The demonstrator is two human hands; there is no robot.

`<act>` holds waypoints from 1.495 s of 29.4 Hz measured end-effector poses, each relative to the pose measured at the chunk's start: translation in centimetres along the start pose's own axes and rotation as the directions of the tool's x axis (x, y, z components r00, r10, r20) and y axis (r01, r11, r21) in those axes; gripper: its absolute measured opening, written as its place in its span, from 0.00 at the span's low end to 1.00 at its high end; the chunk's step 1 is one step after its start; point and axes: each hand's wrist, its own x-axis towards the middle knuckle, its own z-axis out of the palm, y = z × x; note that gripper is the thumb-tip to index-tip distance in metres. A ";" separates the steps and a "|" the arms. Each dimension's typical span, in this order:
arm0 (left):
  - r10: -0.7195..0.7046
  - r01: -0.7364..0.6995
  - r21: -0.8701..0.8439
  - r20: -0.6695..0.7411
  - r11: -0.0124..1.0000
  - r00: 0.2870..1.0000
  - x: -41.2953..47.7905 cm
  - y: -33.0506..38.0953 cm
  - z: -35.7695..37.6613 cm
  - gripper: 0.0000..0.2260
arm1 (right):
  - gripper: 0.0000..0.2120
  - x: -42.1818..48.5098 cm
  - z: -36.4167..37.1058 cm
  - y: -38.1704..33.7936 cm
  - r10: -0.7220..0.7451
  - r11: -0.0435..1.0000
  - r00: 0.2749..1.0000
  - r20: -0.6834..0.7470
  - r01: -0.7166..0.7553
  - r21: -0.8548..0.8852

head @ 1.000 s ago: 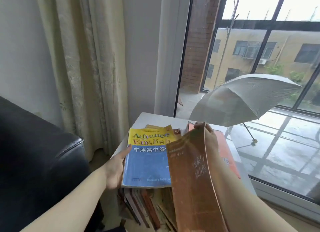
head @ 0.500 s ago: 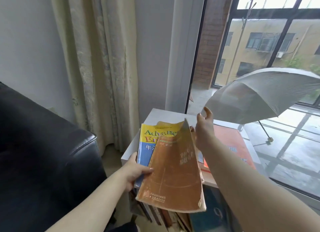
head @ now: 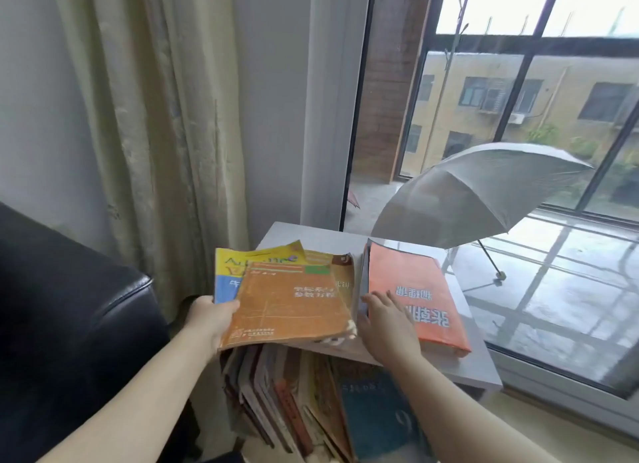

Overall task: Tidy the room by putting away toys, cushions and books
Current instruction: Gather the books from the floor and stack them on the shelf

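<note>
On the white side table (head: 325, 237) by the window, our left hand (head: 207, 319) grips the brown book (head: 294, 307) and the yellow-and-blue book (head: 230, 272) beneath it. Our right hand (head: 383, 324) lies flat, fingers straight, touching the orange book (head: 415, 282) just beside them.

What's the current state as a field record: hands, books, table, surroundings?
left hand: grips stack at its near-left corner, thumb on top
right hand: fingers straight, touching orange book at its left edge
stack: brown book over yellow-blue book, overhanging table on its left side
orange book: flat on table, right of stack
under table: books, leaning
surroundings: sofa left, curtain behind, umbrella beyond window
</note>
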 end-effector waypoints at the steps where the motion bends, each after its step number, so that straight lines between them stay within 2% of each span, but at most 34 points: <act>1: 0.004 -0.003 0.027 -0.035 1.000 0.999 0.1 0.0 -0.4 0.06 | 0.18 -0.1 -0.1 -0.5 -0.060 0.998 0.998 -0.005 0.060 -0.018; 4: 0.072 -0.059 0.176 -0.069 0.983 0.995 -0.2 0.2 -1.6 0.08 | 0.17 0.3 0.0 -1.7 -0.204 0.976 0.974 0.096 0.210 -0.055; 7: 0.118 -0.103 0.279 -0.037 0.955 0.992 -0.9 0.5 -3.0 0.07 | 0.20 0.8 0.8 -2.5 -0.187 0.967 0.952 0.241 0.221 -0.123; 10: 0.169 -0.145 0.317 -0.050 0.937 0.984 -0.6 0.5 -4.2 0.07 | 0.22 1.8 1.0 -3.6 -0.221 0.933 0.927 0.302 0.291 -0.211; 13: 0.116 -0.100 0.258 -0.047 0.961 0.992 -0.1 0.3 -5.3 0.10 | 0.29 2.3 1.7 -4.5 -0.256 0.887 0.881 0.396 0.378 -0.267; 15: 0.037 -0.045 0.210 0.042 0.977 0.998 -0.1 0.0 -5.6 0.18 | 0.38 1.7 2.6 -4.6 -0.238 0.841 0.855 0.461 0.419 -0.343; 16: 0.030 -0.045 0.237 0.069 0.971 0.997 -0.1 0.1 -5.4 0.20 | 0.39 1.5 2.8 -4.5 -0.229 0.827 0.860 0.455 0.419 -0.375; 17: 0.060 -0.076 0.310 0.060 0.948 0.996 -0.2 0.2 -5.3 0.21 | 0.38 1.4 2.9 -4.4 -0.233 0.826 0.875 0.424 0.408 -0.389; 20: 0.299 -0.243 0.555 -0.011 0.795 0.954 -0.8 1.3 -4.4 0.19 | 0.29 1.9 2.5 -4.0 -0.273 0.810 0.903 0.331 0.401 -0.428; 22: 0.438 -0.327 0.611 -0.035 0.721 0.898 -1.4 2.1 -4.3 0.15 | 0.22 1.9 2.3 -4.1 -0.283 0.830 0.900 0.332 0.403 -0.386; 24: 0.529 -0.375 0.608 -0.087 0.700 0.844 -1.8 2.8 -4.7 0.14 | 0.15 1.7 1.9 -4.2 -0.290 0.869 0.912 0.290 0.378 -0.319; 27: 0.583 -0.440 0.483 -0.194 0.757 0.789 -2.0 3.5 -5.2 0.18 | 0.14 1.7 1.2 -3.6 -0.237 0.944 0.961 0.141 0.262 -0.200; 28: 0.560 -0.452 0.390 -0.231 0.802 0.796 -2.0 3.8 -5.5 0.18 | 0.15 1.9 1.0 -3.5 -0.219 0.969 0.974 0.062 0.224 -0.107; 30: 0.394 -0.383 0.097 -0.289 0.919 0.872 -1.7 4.4 -6.4 0.18 | 0.17 1.7 0.6 -3.6 -0.137 0.979 0.985 -0.102 0.151 0.134; 31: 0.285 -0.315 -0.058 -0.292 0.947 0.913 -1.4 4.6 -7.0 0.19 | 0.17 1.6 0.2 -3.9 -0.031 0.945 0.980 -0.195 0.092 0.313; 33: 0.116 -0.171 -0.280 -0.204 0.945 0.972 -1.1 4.8 -7.6 0.15 | 0.16 1.8 -1.1 -4.5 0.253 0.768 0.920 -0.299 -0.003 0.640; 34: 0.074 -0.117 -0.340 -0.137 0.933 0.988 -1.0 4.8 -7.7 0.12 | 0.16 2.1 -2.0 -4.7 0.340 0.695 0.874 -0.347 0.015 0.719; 35: 0.055 -0.075 -0.372 -0.064 0.925 0.996 -1.1 4.7 -7.4 0.08 | 0.16 2.4 -3.0 -5.1 0.359 0.676 0.838 -0.412 0.071 0.734; 37: 0.047 -0.020 -0.353 0.070 0.935 0.996 -1.3 3.9 -6.0 0.05 | 0.17 2.8 -4.5 -6.0 0.243 0.706 0.793 -0.558 0.250 0.662; 39: 0.030 0.005 -0.238 0.143 0.971 0.989 -1.3 2.3 -3.8 0.06 | 0.16 2.5 -5.1 -6.9 -0.007 0.728 0.747 -0.665 0.459 0.508; 40: 0.006 0.017 -0.159 0.145 0.987 0.989 -1.2 1.2 -2.5 0.07 | 0.16 2.4 -4.9 -6.9 -0.153 0.744 0.725 -0.671 0.531 0.405; 41: -0.018 0.030 -0.088 0.130 0.996 0.991 -0.9 0.0 -1.4 0.08 | 0.16 2.1 -4.6 -6.5 -0.301 0.760 0.722 -0.623 0.577 0.301; 42: -0.054 0.061 -0.055 0.114 0.997 0.992 -0.8 -1.0 -0.4 0.12 | 0.16 2.0 -4.0 -5.7 -0.437 0.771 0.737 -0.515 0.602 0.207; 43: -0.120 0.136 -0.107 0.142 0.985 0.983 -0.9 -1.3 0.0 0.17 | 0.16 1.9 -3.6 -4.8 -0.529 0.778 0.767 -0.363 0.609 0.154; 44: -0.196 0.238 -0.200 0.210 0.950 0.958 -0.8 -1.3 0.1 0.23 | 0.16 1.6 -3.3 -3.9 -0.558 0.805 0.814 -0.160 0.578 0.134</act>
